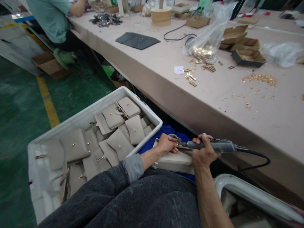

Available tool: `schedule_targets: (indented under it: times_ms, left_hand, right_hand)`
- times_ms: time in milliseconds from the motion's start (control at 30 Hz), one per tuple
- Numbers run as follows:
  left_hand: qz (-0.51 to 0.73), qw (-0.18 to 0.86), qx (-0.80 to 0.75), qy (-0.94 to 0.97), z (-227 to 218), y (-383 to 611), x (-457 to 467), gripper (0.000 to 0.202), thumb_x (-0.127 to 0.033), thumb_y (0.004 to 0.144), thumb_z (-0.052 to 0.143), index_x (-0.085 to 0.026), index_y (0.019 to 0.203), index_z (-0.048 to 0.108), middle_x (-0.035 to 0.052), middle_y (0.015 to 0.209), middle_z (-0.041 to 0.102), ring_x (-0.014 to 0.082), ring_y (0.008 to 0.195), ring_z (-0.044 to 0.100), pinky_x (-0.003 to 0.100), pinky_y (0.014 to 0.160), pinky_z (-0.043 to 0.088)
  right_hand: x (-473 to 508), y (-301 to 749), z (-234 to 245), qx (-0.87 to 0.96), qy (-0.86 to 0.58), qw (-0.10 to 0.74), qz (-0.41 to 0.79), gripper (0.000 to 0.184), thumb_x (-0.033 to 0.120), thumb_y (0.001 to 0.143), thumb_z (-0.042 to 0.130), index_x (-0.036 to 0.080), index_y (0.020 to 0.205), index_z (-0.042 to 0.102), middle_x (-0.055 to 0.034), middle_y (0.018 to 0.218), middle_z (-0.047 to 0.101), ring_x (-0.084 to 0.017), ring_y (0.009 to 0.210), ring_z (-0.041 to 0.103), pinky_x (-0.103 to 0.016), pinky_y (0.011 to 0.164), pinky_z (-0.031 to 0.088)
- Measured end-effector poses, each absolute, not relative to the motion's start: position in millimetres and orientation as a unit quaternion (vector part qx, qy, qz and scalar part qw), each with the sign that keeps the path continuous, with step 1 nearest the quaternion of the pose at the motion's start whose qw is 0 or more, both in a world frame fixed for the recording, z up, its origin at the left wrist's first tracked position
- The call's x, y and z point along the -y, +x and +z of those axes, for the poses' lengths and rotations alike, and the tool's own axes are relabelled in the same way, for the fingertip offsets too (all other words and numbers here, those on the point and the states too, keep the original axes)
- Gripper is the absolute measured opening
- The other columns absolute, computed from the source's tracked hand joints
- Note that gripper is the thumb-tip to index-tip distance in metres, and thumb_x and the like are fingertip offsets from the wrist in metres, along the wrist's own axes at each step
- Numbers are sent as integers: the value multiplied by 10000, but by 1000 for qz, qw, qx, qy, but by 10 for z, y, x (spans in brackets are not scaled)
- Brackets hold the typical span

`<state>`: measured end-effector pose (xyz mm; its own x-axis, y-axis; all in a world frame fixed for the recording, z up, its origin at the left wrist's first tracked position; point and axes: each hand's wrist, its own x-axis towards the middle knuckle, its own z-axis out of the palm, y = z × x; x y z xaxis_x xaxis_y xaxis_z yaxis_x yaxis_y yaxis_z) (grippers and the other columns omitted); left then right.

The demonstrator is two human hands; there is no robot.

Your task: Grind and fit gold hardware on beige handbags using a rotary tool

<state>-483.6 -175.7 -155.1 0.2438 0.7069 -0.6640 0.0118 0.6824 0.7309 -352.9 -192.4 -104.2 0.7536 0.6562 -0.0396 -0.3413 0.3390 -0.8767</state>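
Note:
My right hand (pixel 204 151) is closed around a grey corded power tool (pixel 217 145) whose tip points left. My left hand (pixel 167 143) pinches a small metal ring fitting (pixel 176 138) on a beige bag (pixel 175 161) that lies across my lap on a blue cloth (pixel 163 131). The tool's tip meets the fitting right at my left fingers. The tool's black cord (pixel 256 156) loops away to the right.
A white crate (pixel 95 110) full of several beige pouches stands at my left on the green floor. A long pink table (pixel 213 95) ahead carries gold metal fittings (pixel 260 78), a plastic bag, cardboard boxes and a dark mat. Another person in a green shirt (pixel 51 17) sits at the far left. A metal chair arm (pixel 249 193) is at the right.

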Motion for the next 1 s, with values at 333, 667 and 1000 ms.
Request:
schedule_targets:
  times_ms: [333, 667, 1000]
  left_hand:
    - [235, 719, -566, 327, -1554, -4837, 1746, 241, 93, 813, 648, 1, 1017, 736, 109, 626, 716, 187, 496, 693, 242, 473, 589]
    - [254, 729, -560, 300, -1555, -4847, 1744, 246, 103, 770, 676, -3, 985, 732, 122, 704, 740, 190, 504, 698, 252, 468, 594]
    - [247, 721, -566, 314, -1506, -4834, 1754, 256, 84, 812, 660, 9, 1046, 731, 85, 614, 703, 170, 498, 687, 232, 480, 593]
  right_hand:
    - [1928, -3523, -1067, 164, -479, 804, 313, 265, 213, 738, 819, 175, 772, 559, 20, 661, 587, -104, 509, 497, -275, 505, 487]
    - [1921, -3522, -1052, 159, -476, 803, 320, 269, 209, 733, 817, 177, 755, 551, 23, 650, 570, -102, 510, 491, -272, 509, 486]
    - [1912, -3540, -1062, 151, -478, 807, 312, 253, 204, 722, 819, 167, 749, 570, 12, 660, 594, -102, 497, 493, -273, 498, 479]
